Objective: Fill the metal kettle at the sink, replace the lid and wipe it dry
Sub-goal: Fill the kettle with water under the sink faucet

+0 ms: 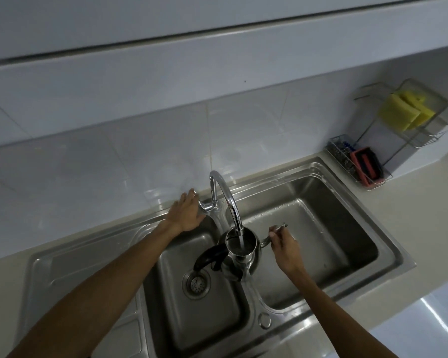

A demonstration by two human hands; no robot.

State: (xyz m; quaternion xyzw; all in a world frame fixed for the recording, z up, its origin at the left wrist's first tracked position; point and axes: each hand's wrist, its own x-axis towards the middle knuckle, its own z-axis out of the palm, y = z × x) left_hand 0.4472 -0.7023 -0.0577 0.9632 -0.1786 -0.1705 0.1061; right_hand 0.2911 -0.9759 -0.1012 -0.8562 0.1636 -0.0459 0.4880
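The metal kettle (239,257) sits on the divider between the two basins of the steel sink (388,244), directly under the curved faucet (228,200), and a stream of water (241,240) runs from the spout into its open top. Its black handle (210,257) hangs over toward the left basin, above the drain strainer (196,282). The right hand (285,249) is just right of the kettle, its fingers pinched on the metal spout (273,235) that sticks out from the kettle's side. The left hand (188,211) is left of the faucet, palm and fingers loosely spread on the faucet's lever (204,206) rather than clenched around it. No lid shows on the kettle. Far right of the faucet, on the pale desk (424,215) against the tiled wall, a wire rack (409,130) holds yellow sponges (404,111) above and a red-and-black scrubber (365,165) below.
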